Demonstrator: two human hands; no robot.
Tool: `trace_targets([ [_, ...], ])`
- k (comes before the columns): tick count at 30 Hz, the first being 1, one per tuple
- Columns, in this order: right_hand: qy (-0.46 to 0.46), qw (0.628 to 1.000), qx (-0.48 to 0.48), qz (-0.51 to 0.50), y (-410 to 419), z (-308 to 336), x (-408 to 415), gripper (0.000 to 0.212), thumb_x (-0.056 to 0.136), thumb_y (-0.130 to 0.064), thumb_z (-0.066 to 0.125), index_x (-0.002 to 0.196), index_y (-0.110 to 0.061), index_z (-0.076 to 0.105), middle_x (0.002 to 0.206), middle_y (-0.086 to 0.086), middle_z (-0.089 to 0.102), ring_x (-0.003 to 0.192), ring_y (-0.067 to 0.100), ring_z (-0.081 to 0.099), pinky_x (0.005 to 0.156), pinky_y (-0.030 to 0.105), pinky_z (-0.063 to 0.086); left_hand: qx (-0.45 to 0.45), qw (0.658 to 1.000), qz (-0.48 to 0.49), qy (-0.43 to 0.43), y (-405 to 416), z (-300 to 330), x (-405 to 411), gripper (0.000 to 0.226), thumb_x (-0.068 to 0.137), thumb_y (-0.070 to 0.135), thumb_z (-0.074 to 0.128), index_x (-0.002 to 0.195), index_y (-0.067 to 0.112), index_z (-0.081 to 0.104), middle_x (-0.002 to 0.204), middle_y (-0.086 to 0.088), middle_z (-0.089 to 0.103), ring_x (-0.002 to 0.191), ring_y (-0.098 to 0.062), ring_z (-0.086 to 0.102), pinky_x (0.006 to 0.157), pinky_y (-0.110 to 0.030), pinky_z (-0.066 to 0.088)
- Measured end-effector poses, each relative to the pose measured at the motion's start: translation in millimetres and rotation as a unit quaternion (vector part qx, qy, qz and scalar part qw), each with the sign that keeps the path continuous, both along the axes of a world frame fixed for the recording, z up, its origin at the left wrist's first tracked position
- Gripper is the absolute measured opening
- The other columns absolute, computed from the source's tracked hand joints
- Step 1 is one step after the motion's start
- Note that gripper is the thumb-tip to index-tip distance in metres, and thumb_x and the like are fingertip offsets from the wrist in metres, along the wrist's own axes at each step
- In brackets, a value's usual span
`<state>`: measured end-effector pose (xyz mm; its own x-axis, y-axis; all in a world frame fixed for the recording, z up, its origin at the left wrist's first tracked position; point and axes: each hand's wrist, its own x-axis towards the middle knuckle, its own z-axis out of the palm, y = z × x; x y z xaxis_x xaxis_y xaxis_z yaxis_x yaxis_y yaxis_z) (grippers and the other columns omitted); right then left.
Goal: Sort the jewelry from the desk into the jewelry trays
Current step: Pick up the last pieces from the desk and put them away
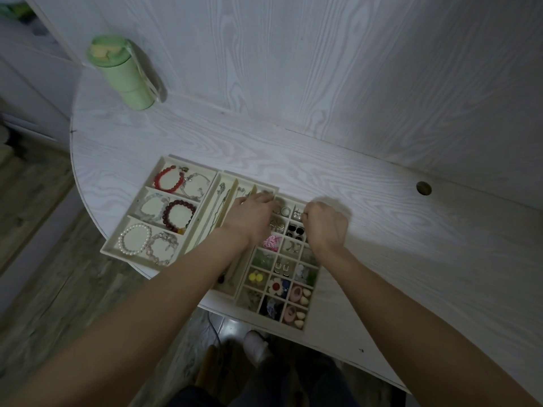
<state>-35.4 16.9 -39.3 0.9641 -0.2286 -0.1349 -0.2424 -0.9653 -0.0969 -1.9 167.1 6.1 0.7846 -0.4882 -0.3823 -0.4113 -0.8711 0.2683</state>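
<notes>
- Three cream jewelry trays sit side by side on the white wood-grain desk, touching one another near its front edge.
- The bracelet tray on the left has three compartments, each with two bracelets — a red bead bracelet lies in the far one, a white pearl bracelet in the near one.
- The middle tray has long slots holding thin chains; the left forearm crosses over it.
- The grid tray on the right holds small pieces in square cells: a pink flower, yellow balls, a white flower with a red centre.
- The left hand reaches over the far cells of the grid tray, fingers bent downward; whether it holds anything I cannot tell.
- The right hand hovers over the tray's far right corner, fingers curled tight as if pinching — the item is too small to see.
- A green bottle stands at the desk's far left corner.
</notes>
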Motion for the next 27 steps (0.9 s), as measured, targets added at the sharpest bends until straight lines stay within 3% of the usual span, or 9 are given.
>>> trace_targets([
  [6,-0.004,1.0,-0.013,0.013,-1.1,-0.5,-1.2,0.019,0.09,0.0,0.05,0.075,-0.012,0.055,0.081,0.004,0.061,0.062,0.018,0.049,0.053,0.026,0.03,0.001,1.0,-0.003,-0.001,0.7,-1.0,-1.0,0.065,0.091,0.015,0.055,0.147,0.029,0.025,0.157,0.005,0.019,0.144,-0.014,0.015,0.116,-0.038,0.013],
  [16,-0.003,1.0,-0.014,0.012,0.0,1.3,-0.7,0.023,0.088,0.002,0.051,0.072,-0.014,0.049,0.081,0.005,0.061,0.062,0.018,0.048,0.053,0.027,0.03,0.024,0.999,-0.019,-0.025,1.9,-6.2,-11.2,0.065,0.095,0.03,0.051,0.15,0.021,0.016,0.159,0.002,0.008,0.145,-0.015,0.012,0.116,-0.037,0.013],
  [27,-0.002,1.0,-0.01,0.013,1.2,4.5,-0.3,0.024,0.088,0.002,0.051,0.07,-0.014,0.047,0.074,0.002,0.05,0.061,0.018,0.046,0.054,0.027,0.03,0.058,0.997,-0.028,-0.042,-2.6,-1.6,-5.0,0.071,0.09,0.021,0.058,0.149,0.017,0.019,0.157,-0.001,0.015,0.143,-0.02,0.019,0.115,-0.041,0.019],
])
